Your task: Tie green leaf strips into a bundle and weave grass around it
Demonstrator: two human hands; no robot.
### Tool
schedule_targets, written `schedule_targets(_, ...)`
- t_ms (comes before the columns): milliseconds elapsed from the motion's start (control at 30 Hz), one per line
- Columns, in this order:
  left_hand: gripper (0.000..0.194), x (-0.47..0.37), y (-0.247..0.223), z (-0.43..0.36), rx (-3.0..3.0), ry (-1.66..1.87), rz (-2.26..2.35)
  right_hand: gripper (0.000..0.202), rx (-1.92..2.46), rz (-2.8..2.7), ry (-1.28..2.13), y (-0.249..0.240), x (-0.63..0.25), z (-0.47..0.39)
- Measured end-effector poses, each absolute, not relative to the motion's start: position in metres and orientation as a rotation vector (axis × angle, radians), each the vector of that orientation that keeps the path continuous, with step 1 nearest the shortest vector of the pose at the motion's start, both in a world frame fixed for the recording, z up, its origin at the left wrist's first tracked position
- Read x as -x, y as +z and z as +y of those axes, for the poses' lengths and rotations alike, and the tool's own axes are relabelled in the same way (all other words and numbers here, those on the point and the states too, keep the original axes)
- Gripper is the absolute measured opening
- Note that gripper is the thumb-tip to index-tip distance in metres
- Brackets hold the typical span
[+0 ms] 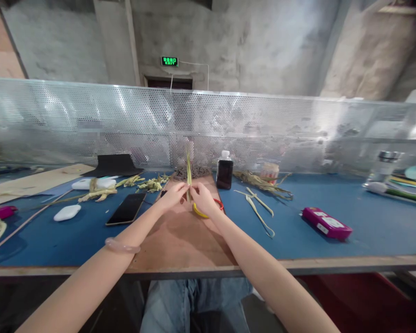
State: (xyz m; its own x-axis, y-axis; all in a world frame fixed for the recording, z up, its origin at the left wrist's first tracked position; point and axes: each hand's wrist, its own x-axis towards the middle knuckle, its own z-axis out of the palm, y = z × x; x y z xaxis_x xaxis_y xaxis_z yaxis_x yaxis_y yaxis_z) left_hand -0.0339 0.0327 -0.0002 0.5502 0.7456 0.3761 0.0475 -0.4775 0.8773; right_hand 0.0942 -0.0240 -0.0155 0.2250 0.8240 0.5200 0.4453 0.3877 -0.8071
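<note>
A thin bundle of pale green plant strips stands upright above a brown wooden board. My left hand pinches it from the left side, fingers closed. From the right, my right hand grips the same strips, its fingertips close to those of the left. Scissors with a red and yellow handle lie on the board, partly hidden behind my right hand. Grey cord is heaped at the board's far end, behind the strips.
A black phone and a white case lie left. Right are a dark bottle, loose plant strips and a magenta box. A perforated metal screen stands behind.
</note>
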Motion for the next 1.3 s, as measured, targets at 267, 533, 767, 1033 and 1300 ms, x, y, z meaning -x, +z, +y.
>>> schedule_targets(267, 0.023, 0.032, -0.004, 0.036, -1.816, 0.9, 0.536, 0.016, 1.109, -1.428, 0.627, -0.019, -0.092, -0.016)
schedule_targets(533, 0.023, 0.033, -0.004, 0.031, -1.668, 0.829, 0.412, 0.016, 0.962, -1.396, 0.754, -0.019, -0.092, -0.015)
schedule_targets(767, 0.021, 0.033, 0.002, 0.023, -1.605, 0.798, 0.377, 0.018, 0.903, -1.415, 0.775, -0.02, -0.092, -0.015)
schedule_targets(1033, 0.024, 0.032, -0.003, 0.028, -1.654, 0.827, 0.385, 0.021, 0.979, -1.454, 0.728, -0.011, -0.094, -0.026)
schedule_targets(1300, 0.034, 0.029, -0.006, 0.032, -1.738, 0.889, 0.473, 0.02, 1.054, -1.488, 0.621, -0.014, -0.094, -0.025)
